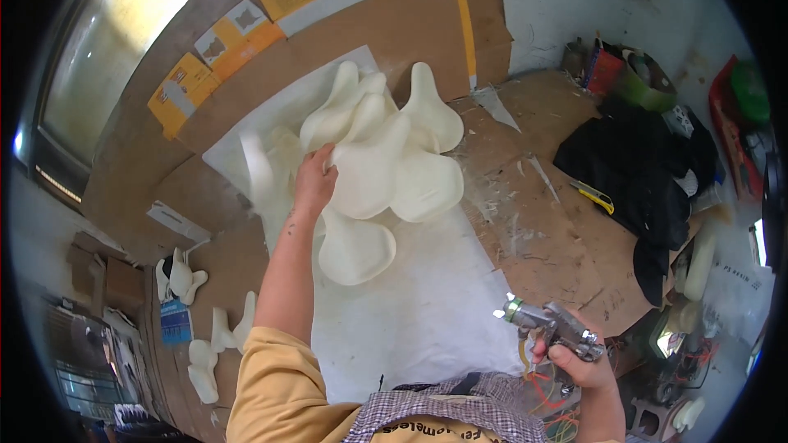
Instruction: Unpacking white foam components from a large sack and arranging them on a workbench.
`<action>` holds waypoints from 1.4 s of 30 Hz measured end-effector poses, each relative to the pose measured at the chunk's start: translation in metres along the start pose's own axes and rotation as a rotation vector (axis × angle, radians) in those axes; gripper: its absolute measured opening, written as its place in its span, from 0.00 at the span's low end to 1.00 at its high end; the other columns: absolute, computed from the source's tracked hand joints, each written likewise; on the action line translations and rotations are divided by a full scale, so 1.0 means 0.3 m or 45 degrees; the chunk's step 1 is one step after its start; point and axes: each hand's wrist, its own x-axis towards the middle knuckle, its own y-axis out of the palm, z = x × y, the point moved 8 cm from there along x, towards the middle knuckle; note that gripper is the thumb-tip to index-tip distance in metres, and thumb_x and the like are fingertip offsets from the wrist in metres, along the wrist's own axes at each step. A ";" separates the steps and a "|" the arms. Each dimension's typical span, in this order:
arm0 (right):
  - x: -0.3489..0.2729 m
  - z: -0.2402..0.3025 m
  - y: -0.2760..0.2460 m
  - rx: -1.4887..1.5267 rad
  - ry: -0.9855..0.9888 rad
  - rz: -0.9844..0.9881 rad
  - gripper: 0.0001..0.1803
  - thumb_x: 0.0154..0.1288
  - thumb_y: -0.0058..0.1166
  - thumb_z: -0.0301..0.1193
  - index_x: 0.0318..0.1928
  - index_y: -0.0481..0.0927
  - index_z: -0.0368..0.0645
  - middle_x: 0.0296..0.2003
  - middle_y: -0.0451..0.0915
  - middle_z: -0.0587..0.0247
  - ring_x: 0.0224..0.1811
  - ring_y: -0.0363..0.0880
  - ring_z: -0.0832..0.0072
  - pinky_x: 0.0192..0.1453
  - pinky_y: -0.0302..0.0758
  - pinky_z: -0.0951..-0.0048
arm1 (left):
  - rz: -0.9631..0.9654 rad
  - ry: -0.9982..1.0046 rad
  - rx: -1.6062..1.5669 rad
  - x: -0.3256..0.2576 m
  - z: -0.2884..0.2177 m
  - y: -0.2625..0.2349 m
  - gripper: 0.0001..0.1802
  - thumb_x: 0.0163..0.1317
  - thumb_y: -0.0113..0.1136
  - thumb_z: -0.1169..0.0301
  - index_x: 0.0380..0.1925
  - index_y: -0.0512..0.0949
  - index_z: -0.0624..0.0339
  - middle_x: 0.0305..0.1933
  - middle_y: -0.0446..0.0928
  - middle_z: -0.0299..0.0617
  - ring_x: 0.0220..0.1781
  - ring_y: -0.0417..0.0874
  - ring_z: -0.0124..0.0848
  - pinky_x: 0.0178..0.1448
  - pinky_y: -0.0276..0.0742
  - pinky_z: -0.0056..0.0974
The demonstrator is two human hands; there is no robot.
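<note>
Head view: left grip [315, 182] at the rim of a cream saddle pad [367, 178] on the heaped tabletop [566, 258], pinch impossible to tell! Right grip [584, 367] wraps the spray gun [560, 331]. Probably light, soft foam; take edges.

Lower cream piece [357, 256]: upper end covered by the stack
Leftmost cream piece [257, 168]: blurred
Spray gun [558, 326]: grip partly hidden by the right hand [584, 367]
Checked apron [443, 408]: cut off by the lower edge
</note>
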 end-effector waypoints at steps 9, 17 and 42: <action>0.034 0.011 0.042 -0.033 -0.133 0.009 0.32 0.55 0.60 0.33 0.58 0.64 0.33 0.36 0.77 0.57 0.39 0.76 0.71 0.46 0.73 0.67 | -0.711 -0.725 -0.776 -0.447 0.835 -0.448 0.24 0.59 0.49 0.73 0.57 0.68 0.55 0.49 0.74 0.39 0.46 0.77 0.31 0.48 0.75 0.37; 0.097 0.005 0.207 -0.194 -0.096 0.216 0.32 0.56 0.59 0.33 0.59 0.64 0.33 0.36 0.77 0.58 0.39 0.76 0.71 0.47 0.73 0.68 | -2.036 -1.126 -1.727 -1.052 1.291 -0.680 0.32 0.58 0.57 0.58 0.61 0.58 0.49 0.61 0.62 0.42 0.51 0.72 0.43 0.46 0.76 0.48; 0.035 0.019 0.389 -0.302 -0.168 -0.041 0.34 0.55 0.60 0.34 0.59 0.64 0.32 0.36 0.77 0.56 0.39 0.77 0.70 0.49 0.73 0.67 | 0.054 -0.411 -0.519 0.124 0.646 0.281 0.24 0.56 0.55 0.61 0.52 0.73 0.60 0.50 0.76 0.42 0.51 0.74 0.36 0.56 0.67 0.39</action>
